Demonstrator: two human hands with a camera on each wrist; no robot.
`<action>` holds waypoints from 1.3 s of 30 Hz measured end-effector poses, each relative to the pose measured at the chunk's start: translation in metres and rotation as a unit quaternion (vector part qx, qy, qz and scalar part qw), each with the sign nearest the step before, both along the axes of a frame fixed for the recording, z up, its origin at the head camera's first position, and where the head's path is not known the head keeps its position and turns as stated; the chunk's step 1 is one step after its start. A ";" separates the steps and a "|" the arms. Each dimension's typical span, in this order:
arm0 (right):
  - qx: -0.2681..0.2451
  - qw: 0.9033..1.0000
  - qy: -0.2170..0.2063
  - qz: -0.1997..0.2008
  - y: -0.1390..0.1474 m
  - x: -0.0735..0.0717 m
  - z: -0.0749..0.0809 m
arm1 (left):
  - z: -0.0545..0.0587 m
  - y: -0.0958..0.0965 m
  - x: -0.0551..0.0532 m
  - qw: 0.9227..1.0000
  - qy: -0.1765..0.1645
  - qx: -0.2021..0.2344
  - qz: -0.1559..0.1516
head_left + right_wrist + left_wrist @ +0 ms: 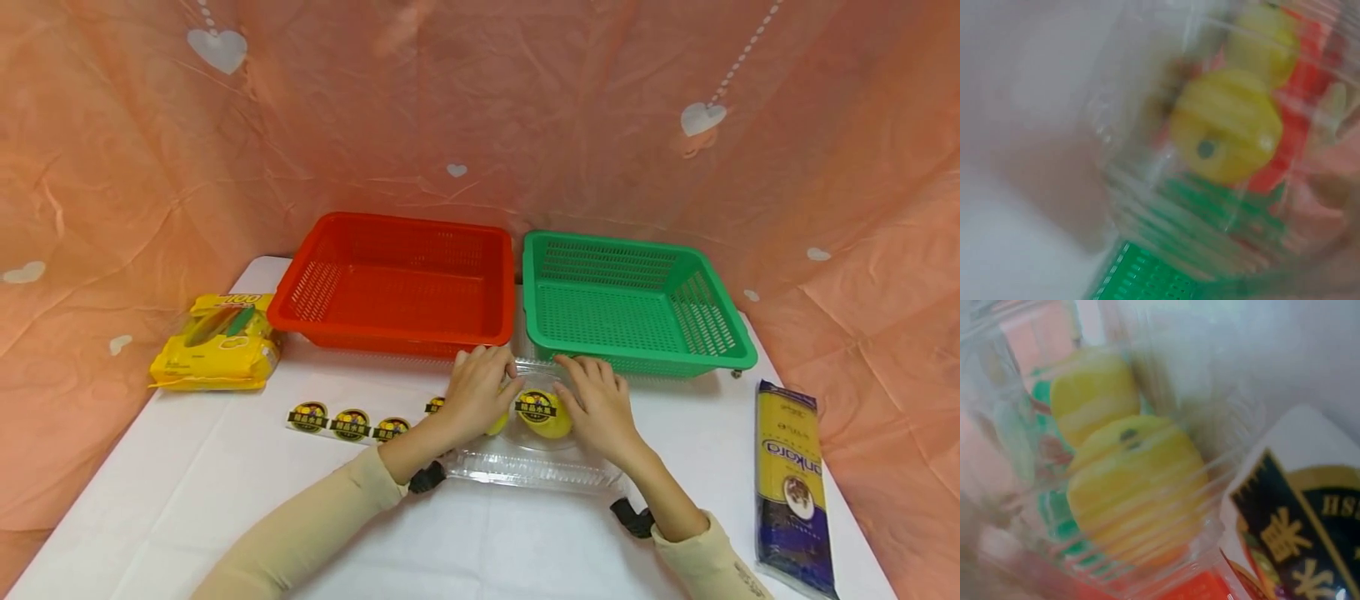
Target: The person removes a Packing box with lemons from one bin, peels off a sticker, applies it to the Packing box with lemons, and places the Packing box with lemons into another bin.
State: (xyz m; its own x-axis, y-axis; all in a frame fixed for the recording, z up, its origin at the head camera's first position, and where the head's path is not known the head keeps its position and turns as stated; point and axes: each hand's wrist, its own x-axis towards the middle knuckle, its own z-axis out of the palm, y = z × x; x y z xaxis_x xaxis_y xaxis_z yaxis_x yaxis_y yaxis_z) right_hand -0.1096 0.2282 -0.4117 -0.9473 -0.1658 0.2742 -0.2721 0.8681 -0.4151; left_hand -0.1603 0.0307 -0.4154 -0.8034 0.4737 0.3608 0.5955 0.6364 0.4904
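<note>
A clear ridged plastic box (525, 471) lies at the table's middle, with two yellow round fruits (555, 427) showing through it. On its lid sits a round black-and-gold fruit sticker (536, 406). My left hand (476, 396) rests on the lid's left part, thumb and fingertips bent close beside the sticker. From the right, my right hand (602, 412) lies on the lid with relaxed fingers, its thumb near the sticker's edge. Through the box wall, the left wrist view shows the front fruit (1138, 490) with a dark spot; the right wrist view shows a fruit (1225, 128) too, blurred.
Behind the box stand a red basket (412, 300) and a green basket (607, 317). A strip of round stickers (350, 425) lies left of the box. Yellow wipes packaging (217, 350) sits at far left, a purple-and-yellow packet (795, 492) at right.
</note>
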 end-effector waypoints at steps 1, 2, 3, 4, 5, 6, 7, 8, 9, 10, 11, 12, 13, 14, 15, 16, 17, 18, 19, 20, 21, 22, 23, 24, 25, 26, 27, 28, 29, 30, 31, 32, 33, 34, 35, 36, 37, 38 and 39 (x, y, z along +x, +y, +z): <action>-0.004 1.000 -0.006 0.006 0.001 0.000 0.000 | 0.000 -0.001 0.000 1.000 -0.001 0.002 -0.004; -0.005 1.000 -0.012 0.009 0.002 0.000 0.001 | -0.001 -0.002 0.000 1.000 0.000 0.002 -0.009; -0.003 1.000 -0.018 0.012 0.002 0.000 0.001 | -0.001 -0.002 0.000 1.000 0.001 0.001 -0.014; 0.002 1.000 -0.023 0.015 0.003 0.001 0.001 | -0.001 -0.003 0.001 1.000 0.002 0.001 -0.019; 0.008 1.000 -0.025 0.016 0.003 0.001 0.001 | -0.001 -0.003 0.001 1.000 0.005 -0.001 -0.023; 0.016 0.999 -0.026 0.016 0.003 0.001 0.001 | -0.002 -0.004 0.001 1.000 0.006 -0.001 -0.027; 0.021 0.999 -0.027 0.015 0.003 0.002 0.001 | -0.002 -0.004 0.001 0.999 0.010 -0.001 -0.031; 0.027 0.999 -0.027 0.013 0.003 0.002 0.001 | -0.002 -0.004 0.001 0.999 0.011 -0.001 -0.034; 0.031 0.999 -0.027 0.013 0.003 0.002 0.001 | -0.002 -0.005 0.001 0.999 0.010 0.001 -0.035; 0.034 0.999 -0.024 0.012 0.003 0.003 0.000 | -0.002 -0.005 0.002 0.999 0.010 0.002 -0.036; 0.036 0.999 -0.022 0.012 0.003 0.002 0.000 | -0.002 -0.005 0.002 0.999 0.009 0.003 -0.037; 0.037 0.999 -0.021 0.013 0.003 0.002 0.000 | -0.002 -0.005 0.002 0.999 0.008 0.003 -0.037; 0.037 0.999 -0.021 0.015 0.003 0.002 -0.001 | -0.002 -0.005 0.002 0.999 0.005 0.003 -0.038; 0.037 0.999 -0.020 0.018 0.002 0.002 -0.001 | -0.002 -0.005 0.002 0.999 0.001 0.004 -0.039; 0.037 0.999 -0.019 0.020 0.002 0.002 -0.001 | -0.001 -0.005 0.003 0.999 -0.002 0.005 -0.039; 0.036 0.999 -0.018 0.023 0.002 0.002 0.000 | -0.001 -0.005 0.003 0.999 -0.005 0.006 -0.041; 0.036 0.999 -0.018 0.025 0.002 0.002 0.000 | 0.000 -0.005 0.003 0.999 -0.010 0.008 -0.043; 0.037 0.999 -0.018 0.027 0.002 0.002 0.000 | 0.000 -0.005 0.003 0.999 -0.014 0.010 -0.045; 0.037 0.999 -0.018 0.028 0.002 0.001 0.000 | 0.001 -0.005 0.002 0.999 -0.019 0.012 -0.048; 0.038 0.999 -0.018 0.029 0.002 0.001 0.000 | 0.001 -0.006 0.002 0.998 -0.024 0.015 -0.051; 0.039 0.999 -0.018 0.030 0.003 0.001 0.000 | 0.002 -0.006 0.002 0.998 -0.029 0.018 -0.053; 0.040 0.999 -0.018 0.030 0.003 0.001 0.001 | 0.002 -0.006 0.002 0.998 -0.034 0.019 -0.056; 0.041 0.999 -0.019 0.030 0.003 0.002 0.001 | 0.002 -0.007 0.001 0.997 -0.039 0.021 -0.059; 0.041 0.999 -0.020 0.031 0.003 0.002 0.001 | 0.002 -0.007 0.001 0.997 -0.044 0.024 -0.062; 0.041 0.998 -0.020 0.031 0.003 0.002 0.001 | 0.002 -0.008 0.001 0.996 -0.049 0.025 -0.065; 0.039 0.998 -0.021 0.032 0.004 0.002 0.001 | 0.002 -0.008 0.000 0.996 -0.054 0.027 -0.068; 0.039 0.998 -0.021 0.033 0.004 0.002 0.001 | 0.002 -0.009 -0.001 0.995 -0.059 0.028 -0.071; 0.037 0.999 -0.021 0.034 0.004 0.001 0.001 | 0.002 -0.009 -0.001 0.995 -0.064 0.029 -0.074; 0.034 0.999 -0.020 0.035 0.005 0.001 0.001 | 0.002 -0.010 -0.002 0.994 -0.071 0.032 -0.077; 0.032 0.999 -0.019 0.037 0.005 0.001 0.001 | 0.003 -0.011 -0.002 0.993 -0.077 0.034 -0.080; 0.031 0.999 -0.018 0.038 0.006 0.001 0.001 | 0.003 -0.011 -0.003 0.993 -0.081 0.036 -0.082; 0.029 0.999 -0.018 0.039 0.006 0.001 0.000 | 0.003 -0.012 -0.003 0.992 -0.084 0.037 -0.081; 0.028 0.999 -0.018 0.039 0.006 0.001 0.000 | 0.003 -0.012 -0.003 0.992 -0.085 0.038 -0.080; 0.028 0.999 -0.020 0.040 0.007 0.001 0.000 | 0.003 -0.012 -0.003 0.993 -0.085 0.037 -0.078; 0.030 0.999 -0.022 0.039 0.007 0.001 0.000 | 0.002 -0.011 -0.002 0.993 -0.082 0.034 -0.076; 0.033 0.998 -0.026 0.039 0.008 0.002 0.000 | 0.002 -0.011 -0.002 0.994 -0.079 0.031 -0.073; 0.035 0.998 -0.030 0.038 0.008 0.001 0.000 | 0.001 -0.011 -0.002 0.994 -0.075 0.028 -0.071; 0.039 0.998 -0.035 0.037 0.008 0.002 0.000 | 0.001 -0.011 -0.002 0.995 -0.072 0.023 -0.070; 0.042 0.998 -0.039 0.036 0.008 0.002 0.000 | 0.001 -0.011 -0.001 0.995 -0.071 0.019 -0.070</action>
